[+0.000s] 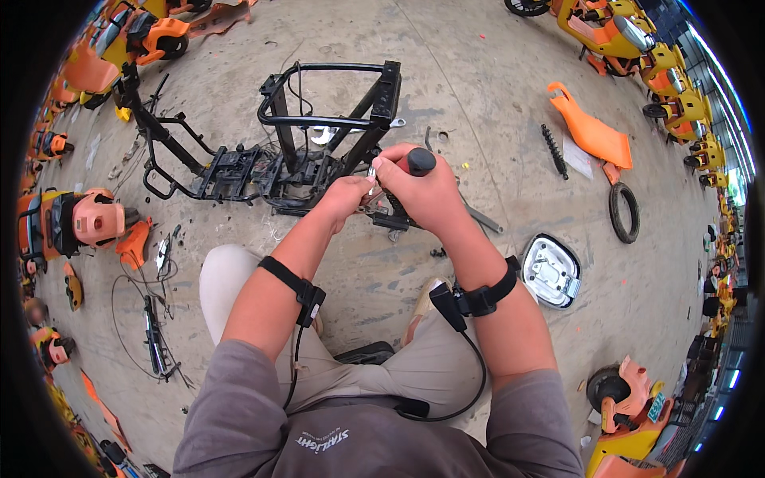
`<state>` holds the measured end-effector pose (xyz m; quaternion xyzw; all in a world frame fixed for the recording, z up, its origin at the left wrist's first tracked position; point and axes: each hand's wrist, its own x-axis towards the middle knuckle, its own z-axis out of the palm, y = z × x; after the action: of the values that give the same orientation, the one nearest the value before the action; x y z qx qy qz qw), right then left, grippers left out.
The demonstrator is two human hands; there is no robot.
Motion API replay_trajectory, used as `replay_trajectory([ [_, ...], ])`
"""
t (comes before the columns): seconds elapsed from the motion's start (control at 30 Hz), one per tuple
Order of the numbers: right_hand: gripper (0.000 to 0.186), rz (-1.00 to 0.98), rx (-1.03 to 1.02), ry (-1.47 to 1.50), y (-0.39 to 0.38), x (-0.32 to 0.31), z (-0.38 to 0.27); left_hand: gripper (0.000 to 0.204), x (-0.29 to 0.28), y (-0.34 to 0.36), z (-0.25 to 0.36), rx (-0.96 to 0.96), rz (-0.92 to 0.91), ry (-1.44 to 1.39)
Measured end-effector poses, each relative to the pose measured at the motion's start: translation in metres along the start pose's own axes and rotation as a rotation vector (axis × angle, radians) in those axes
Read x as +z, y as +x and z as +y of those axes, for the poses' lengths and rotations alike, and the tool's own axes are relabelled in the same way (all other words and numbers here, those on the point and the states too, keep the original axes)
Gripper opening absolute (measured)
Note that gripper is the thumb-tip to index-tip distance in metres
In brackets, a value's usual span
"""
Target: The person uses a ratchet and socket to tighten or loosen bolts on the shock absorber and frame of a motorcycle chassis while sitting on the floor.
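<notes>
Out in front of me stands a bare black scooter frame [325,121], with both my hands at its near right end. My right hand [418,191] is closed around a screwdriver [421,162], whose thick black-and-red handle end sticks up out of the fist. Beside it, my left hand [348,197] has its fingers pinched together at the frame. A short shiny metal piece [371,170] shows between the two hands; I cannot tell whether it is part of the tool. What the left fingertips grip is hidden.
A large wrench [323,135] lies on the floor behind the frame. To the right are an orange fender [594,131], a shock absorber [554,151], a tyre [624,212] and a white-lined lid [551,271]. Cables and a black fork-like part [153,334] lie left. Scooters line both sides.
</notes>
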<state>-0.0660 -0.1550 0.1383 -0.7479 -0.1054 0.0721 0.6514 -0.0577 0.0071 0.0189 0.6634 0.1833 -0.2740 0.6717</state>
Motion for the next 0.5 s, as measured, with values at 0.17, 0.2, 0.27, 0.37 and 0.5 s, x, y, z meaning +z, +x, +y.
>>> replay_trajectory([
  [0.17,0.023,0.049,0.117,0.028,-0.009,-0.03,0.018,0.026,0.001,0.018,-0.016,0.148,0.028,-0.027],
  [0.2,0.026,0.056,0.13,0.009,-0.012,-0.039,0.022,0.027,0.003,0.019,-0.016,0.158,0.052,-0.031],
  [0.27,0.029,0.057,0.168,-0.032,-0.019,-0.055,0.026,0.027,0.005,0.019,-0.017,0.156,0.077,-0.01],
  [0.37,0.036,0.041,0.281,-0.129,-0.029,-0.068,0.02,0.028,0.008,0.021,-0.02,0.183,0.154,-0.021],
  [0.5,0.036,0.026,0.301,-0.163,-0.034,-0.072,0.023,0.031,0.013,0.022,-0.019,0.192,0.24,-0.047],
])
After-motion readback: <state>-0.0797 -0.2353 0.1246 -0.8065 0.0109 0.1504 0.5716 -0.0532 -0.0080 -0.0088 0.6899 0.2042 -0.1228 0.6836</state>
